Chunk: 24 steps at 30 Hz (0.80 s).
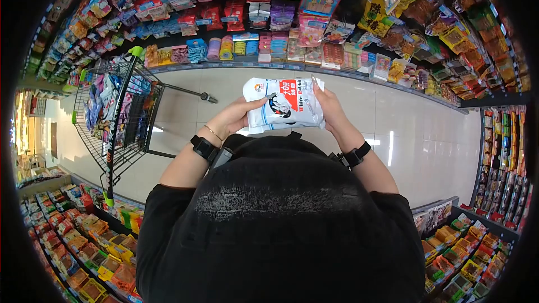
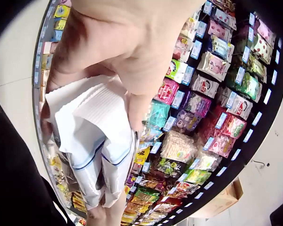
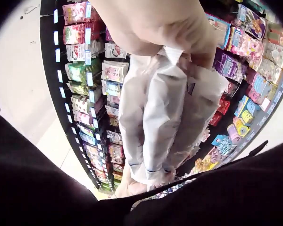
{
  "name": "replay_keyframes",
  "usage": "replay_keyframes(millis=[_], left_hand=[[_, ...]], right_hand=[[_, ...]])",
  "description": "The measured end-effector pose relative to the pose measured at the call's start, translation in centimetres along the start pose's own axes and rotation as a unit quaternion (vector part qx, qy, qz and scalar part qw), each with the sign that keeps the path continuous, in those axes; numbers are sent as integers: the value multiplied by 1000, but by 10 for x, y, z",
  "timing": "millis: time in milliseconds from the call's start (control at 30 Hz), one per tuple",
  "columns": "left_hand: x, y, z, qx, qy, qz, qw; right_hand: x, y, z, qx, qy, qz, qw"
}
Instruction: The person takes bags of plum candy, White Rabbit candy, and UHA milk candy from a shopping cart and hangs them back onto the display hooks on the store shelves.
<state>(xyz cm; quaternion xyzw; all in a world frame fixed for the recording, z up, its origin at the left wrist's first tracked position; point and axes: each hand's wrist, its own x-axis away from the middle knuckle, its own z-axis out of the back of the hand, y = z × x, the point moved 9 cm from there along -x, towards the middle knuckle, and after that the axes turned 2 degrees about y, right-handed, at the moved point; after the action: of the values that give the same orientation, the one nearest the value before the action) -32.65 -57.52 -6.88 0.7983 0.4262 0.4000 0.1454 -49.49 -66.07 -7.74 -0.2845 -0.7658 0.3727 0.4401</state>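
Observation:
Both hands hold white candy bags with blue lines (image 1: 283, 104) in front of the chest, the printed front with red lettering facing up in the head view. My left hand (image 1: 238, 114) grips the left end, thumb on top. At the right end my right hand (image 1: 331, 106) pinches the edge. In the left wrist view, the left hand (image 2: 113, 52) curls round the crimped ends of more than one layer of white packaging (image 2: 92, 136). The right wrist view has the right hand (image 3: 160, 28) gripping the white packaging (image 3: 162, 113) from its other end.
A shopping cart (image 1: 117, 106) with colourful packages inside stands at the left on the tiled floor (image 1: 224, 163). Shelves of hanging snack bags (image 1: 258, 17) curve across the front. More shelves stand at the lower left (image 1: 84, 241) and right (image 1: 502, 163).

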Motion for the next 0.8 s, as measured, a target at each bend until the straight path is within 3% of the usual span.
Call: replay_keyframes(millis=[200,267,367,533,600,667,733,800], left_hand=[[-11,19,36,-23,32,-89,995],[-13,25,48,-40,49,-88,994],[-14,39,63,-72,77,-90,990],[-10,88,83,-105,63,-54,991],[-5,128,72,-23,-58,-137,989],[-7,155,70,-33,-100,-140,985],[-12,187,59,63,-208,-210,953],[-29,196,44,0,-219,-218,951]], right_hand=[[1,-14,-49,-76,-83,-61,992],[-2,-17,-60,10,-98,-41,994],[-17,-8,-65,28,-71,-79,994],[-46,-20,-78,-23,-77,-57,995],[-58,-27,-82,-69,-73,-39,994],[-67,-50,-86,-172,-59,36,983],[-75,-71,-99,-159,-39,92,982],[-80,-97,-114,-221,-15,181,958]])
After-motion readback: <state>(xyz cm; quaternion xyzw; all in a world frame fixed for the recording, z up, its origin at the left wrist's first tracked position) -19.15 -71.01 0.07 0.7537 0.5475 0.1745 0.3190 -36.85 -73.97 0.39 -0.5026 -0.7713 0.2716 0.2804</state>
